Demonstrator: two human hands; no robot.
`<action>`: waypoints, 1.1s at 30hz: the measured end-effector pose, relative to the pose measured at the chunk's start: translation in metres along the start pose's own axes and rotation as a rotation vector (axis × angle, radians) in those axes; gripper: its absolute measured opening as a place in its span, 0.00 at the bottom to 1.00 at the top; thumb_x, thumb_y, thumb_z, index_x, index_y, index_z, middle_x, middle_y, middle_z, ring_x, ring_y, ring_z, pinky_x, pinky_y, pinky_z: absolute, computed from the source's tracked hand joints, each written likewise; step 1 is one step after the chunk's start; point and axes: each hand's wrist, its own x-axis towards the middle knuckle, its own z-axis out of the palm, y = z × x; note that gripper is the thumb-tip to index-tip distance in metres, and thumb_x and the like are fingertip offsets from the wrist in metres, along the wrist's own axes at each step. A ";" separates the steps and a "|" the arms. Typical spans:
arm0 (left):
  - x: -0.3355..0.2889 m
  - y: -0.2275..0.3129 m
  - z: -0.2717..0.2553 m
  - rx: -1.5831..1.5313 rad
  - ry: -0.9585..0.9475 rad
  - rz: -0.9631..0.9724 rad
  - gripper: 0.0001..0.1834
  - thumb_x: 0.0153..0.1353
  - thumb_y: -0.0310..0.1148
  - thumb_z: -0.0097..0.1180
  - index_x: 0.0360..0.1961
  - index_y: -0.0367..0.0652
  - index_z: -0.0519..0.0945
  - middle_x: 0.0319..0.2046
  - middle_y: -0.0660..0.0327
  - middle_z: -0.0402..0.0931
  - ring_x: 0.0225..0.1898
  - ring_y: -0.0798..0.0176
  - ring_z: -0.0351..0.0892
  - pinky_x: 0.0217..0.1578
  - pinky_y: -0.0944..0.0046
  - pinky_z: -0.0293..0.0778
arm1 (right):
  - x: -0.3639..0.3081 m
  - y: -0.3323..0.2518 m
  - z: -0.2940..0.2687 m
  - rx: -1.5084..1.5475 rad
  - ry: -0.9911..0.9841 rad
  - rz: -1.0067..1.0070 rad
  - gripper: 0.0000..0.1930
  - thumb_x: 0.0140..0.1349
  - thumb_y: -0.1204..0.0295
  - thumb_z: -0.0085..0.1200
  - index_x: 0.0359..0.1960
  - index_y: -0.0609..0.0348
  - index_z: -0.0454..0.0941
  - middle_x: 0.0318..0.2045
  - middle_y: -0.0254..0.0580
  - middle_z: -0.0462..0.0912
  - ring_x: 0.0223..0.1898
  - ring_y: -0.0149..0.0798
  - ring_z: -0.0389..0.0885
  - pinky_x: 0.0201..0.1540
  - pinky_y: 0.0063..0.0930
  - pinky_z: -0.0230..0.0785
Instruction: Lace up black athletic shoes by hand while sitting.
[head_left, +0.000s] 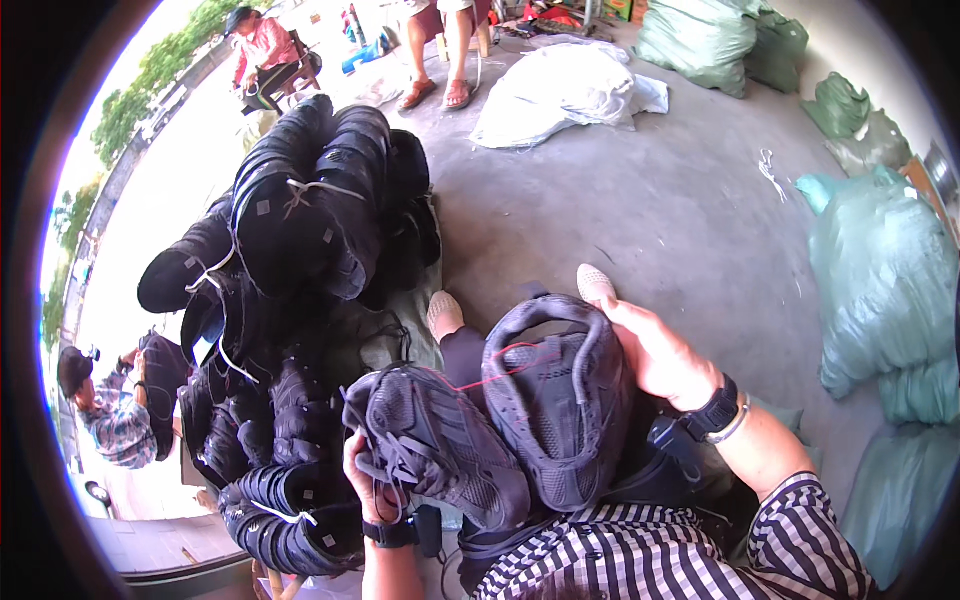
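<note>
Two dark grey mesh shoe uppers lie side by side over my lap. My left hand [364, 478] is closed round the outer side of the left shoe upper [455, 450], which has laces strung across its front; part of a lace hangs by my fingers. My right hand [655, 355] grips the right side of the other shoe upper [585, 400], its fingers partly hidden behind it. This one shows its wide opening and tongue. A red thread [478, 384] stretches between the two uppers.
Tied stacks of black shoe uppers [275, 230] are piled on my left. Green sacks [880, 280] stand at the right, more at the back. A white sack [560, 95] lies ahead on the concrete floor [640, 200]. Other people [265, 55] sit at the back and far left.
</note>
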 end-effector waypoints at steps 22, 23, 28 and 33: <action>-0.013 0.078 0.085 -0.170 -1.495 -0.129 0.34 0.63 0.39 0.50 0.69 0.50 0.54 0.70 0.55 0.46 0.44 0.57 0.68 0.45 0.50 0.68 | 0.006 -0.016 0.021 -0.955 0.121 -0.224 0.18 0.60 0.64 0.53 0.48 0.62 0.73 0.31 0.37 0.77 0.33 0.32 0.80 0.19 0.23 0.74; -0.018 0.074 0.071 -0.173 -1.494 -0.128 0.34 0.63 0.39 0.50 0.69 0.50 0.54 0.70 0.55 0.46 0.44 0.57 0.68 0.45 0.50 0.68 | -0.001 -0.031 0.009 -0.704 0.275 -0.140 0.17 0.61 0.66 0.50 0.49 0.60 0.71 0.30 0.36 0.77 0.32 0.33 0.80 0.18 0.25 0.75; -0.038 0.039 0.077 -0.067 -0.485 0.319 0.19 0.63 0.36 0.47 0.53 0.39 0.69 0.53 0.56 0.66 0.46 0.61 0.71 0.45 0.58 0.70 | -0.016 -0.073 -0.068 -0.341 0.089 -0.247 0.22 0.66 0.60 0.43 0.57 0.61 0.66 0.42 0.43 0.81 0.44 0.43 0.79 0.44 0.41 0.74; -0.017 0.011 0.094 0.628 -0.160 0.239 0.14 0.57 0.33 0.54 0.41 0.35 0.80 0.47 0.57 0.75 0.53 0.61 0.71 0.56 0.64 0.63 | -0.060 -0.051 0.001 -0.979 -0.043 -0.462 0.20 0.65 0.65 0.48 0.56 0.62 0.68 0.42 0.43 0.81 0.42 0.42 0.80 0.44 0.39 0.74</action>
